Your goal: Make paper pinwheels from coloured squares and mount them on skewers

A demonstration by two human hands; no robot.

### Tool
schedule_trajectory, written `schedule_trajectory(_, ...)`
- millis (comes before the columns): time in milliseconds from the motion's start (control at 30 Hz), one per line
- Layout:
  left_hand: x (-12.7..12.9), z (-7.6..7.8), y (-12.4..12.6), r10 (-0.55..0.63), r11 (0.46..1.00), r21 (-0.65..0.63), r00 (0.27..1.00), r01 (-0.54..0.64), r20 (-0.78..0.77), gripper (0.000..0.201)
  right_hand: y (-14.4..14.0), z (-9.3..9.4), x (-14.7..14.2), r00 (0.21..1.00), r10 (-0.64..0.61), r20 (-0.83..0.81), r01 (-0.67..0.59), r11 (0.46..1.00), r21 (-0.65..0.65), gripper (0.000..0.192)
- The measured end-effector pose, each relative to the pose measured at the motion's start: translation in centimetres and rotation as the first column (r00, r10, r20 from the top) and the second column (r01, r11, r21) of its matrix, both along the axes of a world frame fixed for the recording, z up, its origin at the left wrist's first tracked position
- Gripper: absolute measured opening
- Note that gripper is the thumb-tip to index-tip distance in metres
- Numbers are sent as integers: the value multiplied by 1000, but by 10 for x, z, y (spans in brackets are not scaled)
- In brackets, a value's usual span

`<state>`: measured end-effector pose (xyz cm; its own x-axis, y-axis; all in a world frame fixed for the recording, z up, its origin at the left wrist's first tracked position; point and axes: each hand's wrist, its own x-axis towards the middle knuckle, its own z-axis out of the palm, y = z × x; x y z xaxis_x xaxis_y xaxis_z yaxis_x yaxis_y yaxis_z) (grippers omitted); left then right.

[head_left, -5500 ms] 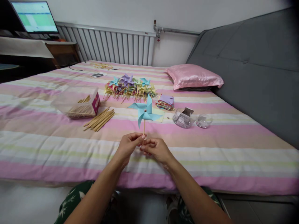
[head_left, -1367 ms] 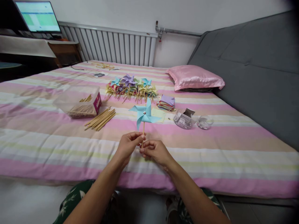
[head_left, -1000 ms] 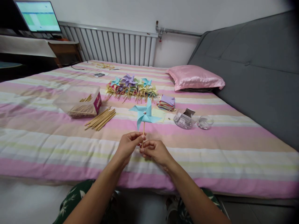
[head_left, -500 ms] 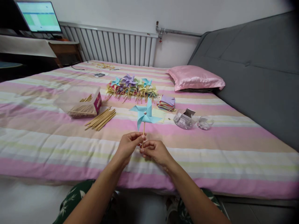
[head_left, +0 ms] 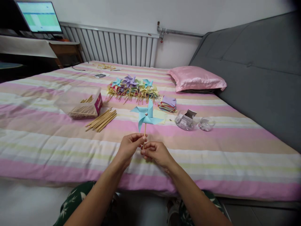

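Observation:
A light-blue paper pinwheel [head_left: 149, 118] stands upright between my hands, its wooden stick pointing down and a round metal pin at its centre. The fingers of my left hand [head_left: 132, 143] pinch the stick below the blades. Lower down, my right hand [head_left: 157, 153] pinches the same stick near its bottom end. Beyond the pinwheel lies a pile of colourful pinwheels [head_left: 131, 89]. To the left, a bundle of wooden sticks [head_left: 102, 120] rests on the striped bedspread [head_left: 188, 163]. A stack of coloured paper squares [head_left: 167, 104] is to the right of the pile.
A clear plastic box [head_left: 77, 105] with more sticks stands at left. Two small clear containers, an open tub [head_left: 185, 121] and a round dish [head_left: 206, 124], sit at right. Farther back are a pink pillow [head_left: 197, 78], a grey headboard [head_left: 249, 69] and a radiator [head_left: 113, 45].

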<state>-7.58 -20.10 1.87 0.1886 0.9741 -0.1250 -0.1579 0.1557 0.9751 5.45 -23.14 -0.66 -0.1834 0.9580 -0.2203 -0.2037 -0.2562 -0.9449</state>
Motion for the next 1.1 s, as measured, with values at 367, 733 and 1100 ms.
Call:
schedule_trajectory(367,0,1,-1,5,1000,2,1000,-5,4,21,0,-1,-1,1000,-1,0,1,1000,2,30)
schedule_trajectory(733,0,2,-1,6,1000,1,1000,-6,2,20,1,0,-1,1000,0,-7,0,1000,-1,33)
schedule_trajectory(1100,0,3,-1,10,1000,-2,1000,-10,-6,20,0,0,-1,1000,-1,-9,1,1000,4,33)
